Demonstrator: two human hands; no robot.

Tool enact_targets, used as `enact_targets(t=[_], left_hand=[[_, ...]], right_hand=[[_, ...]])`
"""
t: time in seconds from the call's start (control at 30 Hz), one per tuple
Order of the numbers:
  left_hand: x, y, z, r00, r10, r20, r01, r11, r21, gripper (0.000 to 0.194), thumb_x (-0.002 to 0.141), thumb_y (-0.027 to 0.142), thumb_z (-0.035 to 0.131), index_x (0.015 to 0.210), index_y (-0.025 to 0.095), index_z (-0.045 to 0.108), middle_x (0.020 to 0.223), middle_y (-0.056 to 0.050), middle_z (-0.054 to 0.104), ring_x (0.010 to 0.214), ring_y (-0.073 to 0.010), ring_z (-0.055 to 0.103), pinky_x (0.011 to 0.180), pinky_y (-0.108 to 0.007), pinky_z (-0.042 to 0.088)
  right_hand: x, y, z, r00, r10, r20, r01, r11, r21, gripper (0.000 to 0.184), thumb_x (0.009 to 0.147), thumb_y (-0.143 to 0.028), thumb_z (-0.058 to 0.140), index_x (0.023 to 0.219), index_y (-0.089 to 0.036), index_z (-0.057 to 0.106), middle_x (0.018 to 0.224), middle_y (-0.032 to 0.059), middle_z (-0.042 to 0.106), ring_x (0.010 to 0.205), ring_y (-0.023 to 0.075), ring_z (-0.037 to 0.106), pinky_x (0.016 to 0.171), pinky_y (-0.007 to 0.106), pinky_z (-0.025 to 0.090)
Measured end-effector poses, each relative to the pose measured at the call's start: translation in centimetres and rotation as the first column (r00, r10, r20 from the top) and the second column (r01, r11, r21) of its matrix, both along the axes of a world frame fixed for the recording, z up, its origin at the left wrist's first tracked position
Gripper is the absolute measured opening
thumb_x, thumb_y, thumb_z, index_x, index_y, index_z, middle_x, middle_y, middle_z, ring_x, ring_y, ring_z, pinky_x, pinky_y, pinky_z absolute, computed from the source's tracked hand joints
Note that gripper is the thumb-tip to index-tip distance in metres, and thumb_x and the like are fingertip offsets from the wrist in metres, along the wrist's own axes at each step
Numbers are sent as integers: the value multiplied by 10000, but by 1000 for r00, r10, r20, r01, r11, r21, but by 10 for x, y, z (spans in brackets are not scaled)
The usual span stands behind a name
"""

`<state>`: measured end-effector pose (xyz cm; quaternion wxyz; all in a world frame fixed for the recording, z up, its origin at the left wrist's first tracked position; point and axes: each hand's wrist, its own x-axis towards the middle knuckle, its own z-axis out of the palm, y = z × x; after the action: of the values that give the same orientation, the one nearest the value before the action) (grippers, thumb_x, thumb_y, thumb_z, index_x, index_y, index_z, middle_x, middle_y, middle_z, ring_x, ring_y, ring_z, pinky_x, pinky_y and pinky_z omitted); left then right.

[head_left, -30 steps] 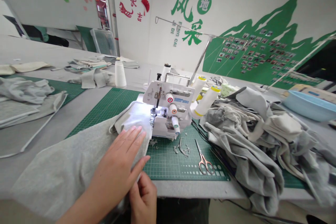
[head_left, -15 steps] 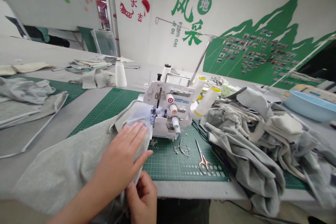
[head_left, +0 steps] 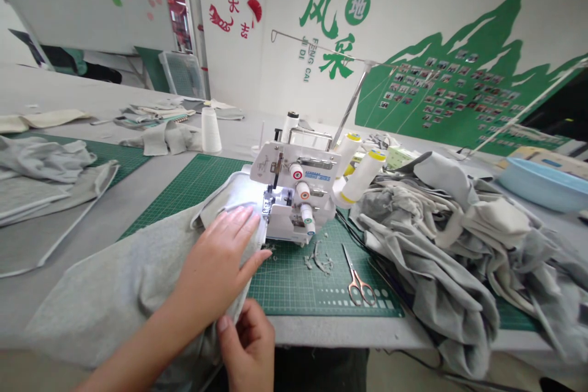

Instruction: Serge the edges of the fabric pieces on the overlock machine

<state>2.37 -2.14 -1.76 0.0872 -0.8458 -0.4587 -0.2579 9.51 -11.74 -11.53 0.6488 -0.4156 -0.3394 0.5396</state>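
A white overlock sewing machine (head_left: pixel 294 196) stands mid-table, its lamp lighting the presser foot area. Light grey fabric (head_left: pixel 119 282) reaches up to the needle area and spreads leftward over the table. My left hand (head_left: pixel 220 257) lies flat on this fabric just in front of the presser foot, fingers stretched toward the machine and thumb out to the right. Closer to me, at the table's front edge, my right hand (head_left: pixel 248 343) pinches the fabric's right edge between thumb and fingers. The fingertips of that hand are partly hidden by the cloth.
Scissors (head_left: pixel 361 282) and thread scraps (head_left: pixel 319 260) lie on the green cutting mat (head_left: pixel 289 294). Heaped grey cloth (head_left: pixel 441 257) fills the right side, near a blue basin (head_left: pixel 546 184). A thread cone (head_left: pixel 210 130) stands behind. More cut pieces (head_left: pixel 50 184) lie at left.
My left hand has slid slightly forward and right, toward the machine, and the fabric beneath it has shifted a little too. My right hand stays nearly in place at the edge.
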Motion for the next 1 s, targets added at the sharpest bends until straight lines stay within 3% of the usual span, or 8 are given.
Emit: enact_targets(t=[0.3, 0.53, 0.67, 0.77, 0.87, 1.0], left_hand=[[2, 5, 3, 1000, 17, -12, -17, 1000, -18, 612, 972, 522, 507, 1413, 101, 541, 1474, -154, 537, 1356, -334, 486, 1153, -531, 372], [0, 9, 5, 1000, -16, 23, 17, 1000, -16, 613, 960, 535, 527, 1395, 104, 550, 1457, -162, 548, 1345, -345, 490, 1130, -556, 392], [-14, -12, 0, 993, -75, 96, 72, 997, 38, 520, 991, 471, 493, 1392, 142, 529, 1484, -128, 524, 1413, -321, 415, 1162, -543, 350], [-24, -38, -5, 988, -80, 135, 76, 997, 33, 469, 991, 406, 509, 1419, 216, 489, 1476, -59, 540, 1407, -265, 431, 1166, -464, 365], [-28, -56, -11, 989, -70, 131, 71, 998, 4, 521, 986, 401, 509, 1473, 239, 426, 1497, -42, 521, 1396, -250, 455, 1130, -415, 419], [-25, -57, -19, 996, -57, 73, 56, 998, 15, 642, 967, 376, 519, 1546, 191, 313, 1552, -82, 451, 1428, -276, 416, 1135, -446, 409]], right_hand=[[4, 2, 9, 999, 41, 18, -40, 998, -37, 361, 786, -514, 732, 721, -186, 595, 631, -36, 467, 590, 128, 389, 541, 231, 312], [2, 1, -2, 997, -28, 67, 28, 1000, 4, 360, 806, -502, 729, 701, -191, 582, 651, -36, 468, 617, 135, 409, 573, 238, 329], [0, -2, -9, 998, -55, 30, 52, 996, 76, 343, 883, -542, 666, 813, -208, 628, 753, -16, 547, 703, 155, 473, 653, 249, 399], [-1, -4, -8, 999, -35, 1, 35, 996, 85, 319, 933, -534, 616, 892, -220, 648, 793, -5, 588, 738, 162, 509, 689, 256, 440], [0, -6, -10, 999, -52, 6, 51, 994, 95, 303, 948, -507, 613, 874, -215, 642, 772, -13, 571, 717, 149, 496, 674, 240, 440], [1, -6, -19, 997, -74, 15, 72, 994, 88, 336, 940, -505, 626, 793, -204, 606, 714, -36, 499, 664, 129, 442, 617, 219, 409]])
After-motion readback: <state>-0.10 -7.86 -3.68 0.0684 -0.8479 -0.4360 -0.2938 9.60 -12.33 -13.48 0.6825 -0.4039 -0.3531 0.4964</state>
